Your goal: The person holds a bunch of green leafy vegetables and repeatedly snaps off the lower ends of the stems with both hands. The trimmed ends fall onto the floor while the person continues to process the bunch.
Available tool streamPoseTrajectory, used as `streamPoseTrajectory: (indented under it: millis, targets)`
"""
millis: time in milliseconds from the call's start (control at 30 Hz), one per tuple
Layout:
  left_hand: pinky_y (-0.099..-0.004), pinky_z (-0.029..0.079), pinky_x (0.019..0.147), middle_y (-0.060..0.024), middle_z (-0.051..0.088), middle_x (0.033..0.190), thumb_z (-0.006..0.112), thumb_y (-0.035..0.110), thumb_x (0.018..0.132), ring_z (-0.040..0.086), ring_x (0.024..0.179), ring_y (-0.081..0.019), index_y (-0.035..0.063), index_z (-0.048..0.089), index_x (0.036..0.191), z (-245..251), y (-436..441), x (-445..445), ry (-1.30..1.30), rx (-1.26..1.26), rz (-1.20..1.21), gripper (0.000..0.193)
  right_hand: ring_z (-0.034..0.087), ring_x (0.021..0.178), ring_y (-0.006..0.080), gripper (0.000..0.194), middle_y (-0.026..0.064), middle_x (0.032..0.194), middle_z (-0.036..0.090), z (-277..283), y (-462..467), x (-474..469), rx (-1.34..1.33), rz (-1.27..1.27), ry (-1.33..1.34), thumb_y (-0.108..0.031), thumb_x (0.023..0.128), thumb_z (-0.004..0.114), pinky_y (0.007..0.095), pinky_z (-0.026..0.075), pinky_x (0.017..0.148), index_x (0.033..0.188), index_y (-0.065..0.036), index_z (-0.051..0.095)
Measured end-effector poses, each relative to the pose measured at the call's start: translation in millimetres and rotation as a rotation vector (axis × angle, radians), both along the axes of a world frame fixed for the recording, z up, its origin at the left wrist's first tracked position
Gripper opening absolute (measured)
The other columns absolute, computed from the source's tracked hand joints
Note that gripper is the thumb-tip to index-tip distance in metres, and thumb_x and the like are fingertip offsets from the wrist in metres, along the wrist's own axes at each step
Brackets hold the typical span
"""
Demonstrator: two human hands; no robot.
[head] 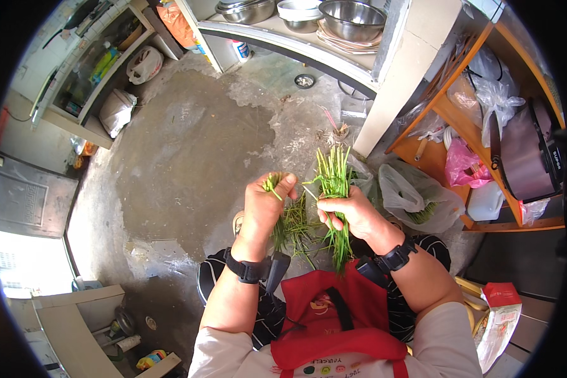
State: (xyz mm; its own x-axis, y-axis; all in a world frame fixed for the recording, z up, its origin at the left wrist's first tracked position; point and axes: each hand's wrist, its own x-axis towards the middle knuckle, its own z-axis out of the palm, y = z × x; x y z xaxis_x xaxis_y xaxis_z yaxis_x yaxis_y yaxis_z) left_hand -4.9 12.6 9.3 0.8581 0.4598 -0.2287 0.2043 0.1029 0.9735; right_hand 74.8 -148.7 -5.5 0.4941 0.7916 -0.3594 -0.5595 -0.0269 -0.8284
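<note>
My left hand [260, 208] is closed around a small bunch of green stalks [271, 184], their cut ends poking out above the thumb and thin leaves trailing below. A larger bunch of leafy green stems [333, 177] is gripped in my right hand [354, 212], pale ends up and leaves hanging towards my lap. One pale strand sticks out sideways from this bunch, between the hands. On the floor beneath lies a loose heap of green stalks and trimmings [300, 224], partly hidden by my hands.
An open clear plastic bag [420, 198] with greens inside stands at the right, by a wooden shelf [482, 137] holding bags and a cooker [529, 146]. Ahead, a low counter [288, 35] bears steel bowls. Wet patches darken the concrete floor [189, 151].
</note>
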Motion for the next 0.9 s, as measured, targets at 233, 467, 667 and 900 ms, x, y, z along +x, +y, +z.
streamPoseTrajectory:
  millis: [233,467,667,900]
  targets:
    - [-0.021,0.041,0.058,0.0024,0.056,0.07,0.066,0.009,0.076,0.048,0.064,-0.0052,0.0016,0.061,0.09,-4.0,-9.5,-1.8,0.001,0.114,-0.183,0.017,0.044,0.04,0.0091,0.01,0.0059,0.059,0.055,-0.9,-2.8,1.2,-0.008,-0.005,0.024,-0.01,0.077,0.057,0.0213,0.033,0.04,0.07,-0.003,0.056]
    - [-0.0222,0.041,0.058,0.0012,0.057,0.067,0.066,0.011,0.075,0.047,0.063,-0.0052,0.0016,0.061,0.084,-4.5,-6.0,-4.6,0.021,0.169,-0.293,0.014,0.044,0.041,0.0094,0.009,0.005,0.058,0.054,-2.3,-4.1,4.0,-0.009,-0.015,0.018,-0.01,0.075,0.058,0.0222,0.033,0.04,0.07,-0.003,0.058]
    - [-0.0231,0.041,0.056,-0.0013,0.058,0.066,0.065,0.009,0.075,0.048,0.062,-0.0054,0.0011,0.062,0.083,-5.1,-7.8,-5.6,-0.019,0.208,-0.289,0.012,0.045,0.041,0.0091,0.011,0.0041,0.056,0.053,-1.3,-4.3,3.8,-0.023,0.01,-0.006,-0.011,0.074,0.058,0.0218,0.032,0.038,0.067,-0.003,0.057]
    - [-0.0251,0.041,0.051,-0.0054,0.054,0.057,0.062,0.009,0.072,0.047,0.055,-0.0063,0.0007,0.062,0.08,1.2,-1.7,-9.3,-0.012,0.338,-0.36,0.011,0.044,0.04,0.0086,0.014,0.0032,0.051,0.05,2.2,-4.3,3.8,-0.032,0.056,0.024,-0.01,0.074,0.057,0.0213,0.031,0.036,0.062,-0.004,0.055]
